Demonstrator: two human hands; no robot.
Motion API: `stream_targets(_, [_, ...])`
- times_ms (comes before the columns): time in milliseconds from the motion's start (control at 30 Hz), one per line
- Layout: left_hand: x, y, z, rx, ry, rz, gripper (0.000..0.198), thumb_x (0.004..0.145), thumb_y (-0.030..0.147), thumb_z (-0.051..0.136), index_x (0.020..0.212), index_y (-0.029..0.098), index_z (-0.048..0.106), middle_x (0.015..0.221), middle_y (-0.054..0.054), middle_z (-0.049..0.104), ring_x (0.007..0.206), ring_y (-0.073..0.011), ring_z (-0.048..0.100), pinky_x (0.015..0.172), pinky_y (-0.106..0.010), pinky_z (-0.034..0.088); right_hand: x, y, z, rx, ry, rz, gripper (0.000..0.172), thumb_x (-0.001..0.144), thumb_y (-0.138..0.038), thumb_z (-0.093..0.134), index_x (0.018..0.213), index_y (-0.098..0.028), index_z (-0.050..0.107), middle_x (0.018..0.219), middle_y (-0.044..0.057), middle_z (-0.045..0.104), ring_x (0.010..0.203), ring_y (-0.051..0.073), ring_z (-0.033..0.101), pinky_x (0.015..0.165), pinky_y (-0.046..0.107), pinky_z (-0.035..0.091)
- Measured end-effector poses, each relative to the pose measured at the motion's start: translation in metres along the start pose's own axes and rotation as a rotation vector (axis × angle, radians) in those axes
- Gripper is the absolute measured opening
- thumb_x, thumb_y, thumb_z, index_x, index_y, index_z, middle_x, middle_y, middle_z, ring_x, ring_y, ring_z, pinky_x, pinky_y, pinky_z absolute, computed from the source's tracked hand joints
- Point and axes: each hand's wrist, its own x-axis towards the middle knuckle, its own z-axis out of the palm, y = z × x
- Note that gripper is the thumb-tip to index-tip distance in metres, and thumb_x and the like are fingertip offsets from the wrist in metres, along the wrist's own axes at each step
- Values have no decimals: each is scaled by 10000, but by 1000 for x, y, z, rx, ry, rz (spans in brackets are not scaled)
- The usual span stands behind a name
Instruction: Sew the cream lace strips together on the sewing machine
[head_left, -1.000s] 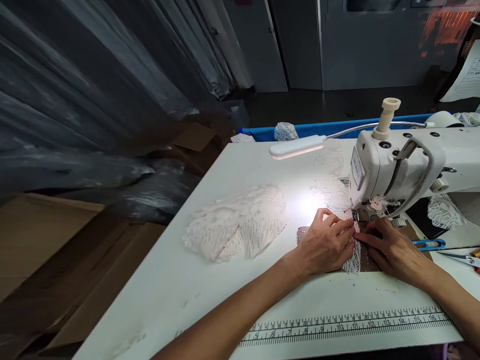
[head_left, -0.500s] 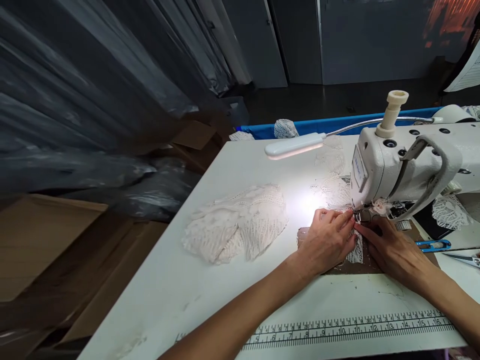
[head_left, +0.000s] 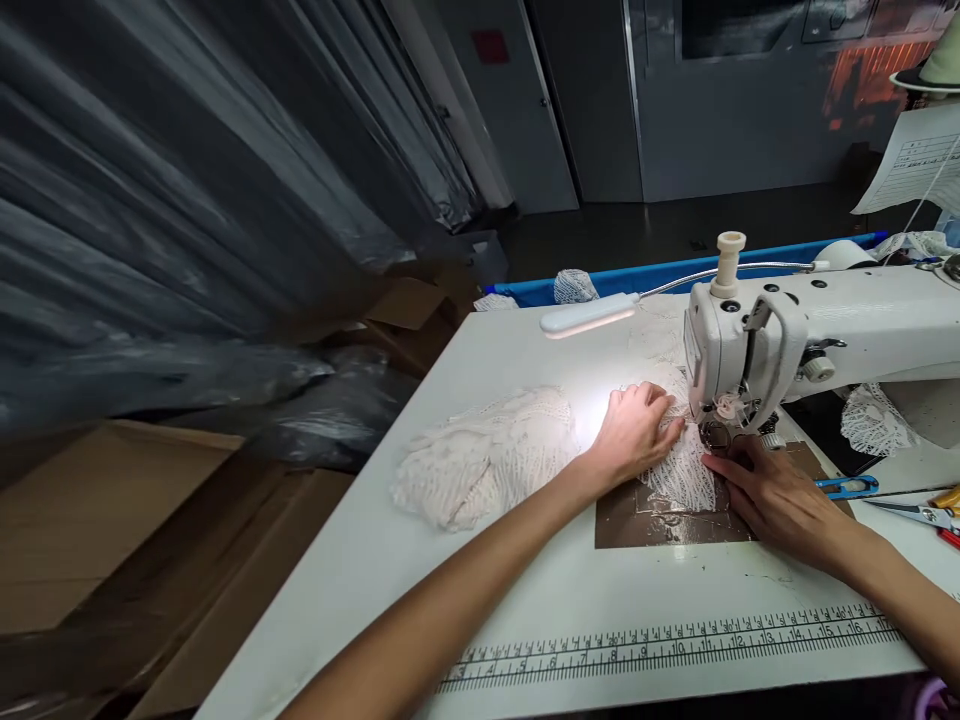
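A white lace piece [head_left: 681, 474] lies under the needle area of the white sewing machine [head_left: 720, 345], its near end spread over a brown plate [head_left: 637, 525]. My left hand [head_left: 634, 435] rests on the lace left of the needle, fingers stretched out and slightly bent. My right hand [head_left: 784, 505] is at the lace's right edge, just below the presser foot, with thumb and fingers drawn together on the edge; the fingertips are partly hidden. A small pinkish lace or thread bundle [head_left: 727, 405] hangs on the machine head.
More lace pieces [head_left: 487, 455] lie heaped on the white table [head_left: 360, 600] to the left. A lamp [head_left: 589, 315] lights the sewing spot. Blue thread snips [head_left: 847, 487] and scissors [head_left: 911, 512] lie right. A printed ruler [head_left: 675, 655] runs along the front edge. Cardboard boxes [head_left: 97, 510] stand left.
My left hand has moved up and left, away from the presser foot, and its fingers have spread. More of the lace now shows between the hands. The view has shifted.
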Motion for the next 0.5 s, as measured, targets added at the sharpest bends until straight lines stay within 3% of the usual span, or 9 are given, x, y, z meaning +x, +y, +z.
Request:
stream_targets(67, [2,-7,0,-2,-18,-29,181,907,326,498,932,176,596,962,-98,620,838,-234,605,692,-384,480,-4,4,-7,74,-12,-2,396,918,-178,368,1256,-185,575,994,148,585,870,247,584,755,417,544])
stream_targets(167, [-6,-7,-4,-44,65,42,176,913,285,491,1018,171,574,1071,-115,609,937,-251,612,734,-392,500,-8,10,-21,144,-22,-6,395,914,-185,376,1243,-172,594,990,130,601,874,226,607,785,383,550])
stream_targets(333, [-26,7,-14,-277,98,356,179,933,188,434,958,155,609,928,-80,673,807,-178,631,693,-336,517,2,15,-34,173,-71,20,356,902,-199,410,1156,-169,658,897,104,638,795,215,628,732,345,537])
stream_targets(500, [-36,13,-11,-538,22,435,121,878,266,596,878,158,651,882,-61,682,813,-167,624,718,-323,524,18,14,-30,282,-108,138,258,885,-198,428,954,-146,670,840,93,662,691,196,615,637,316,500])
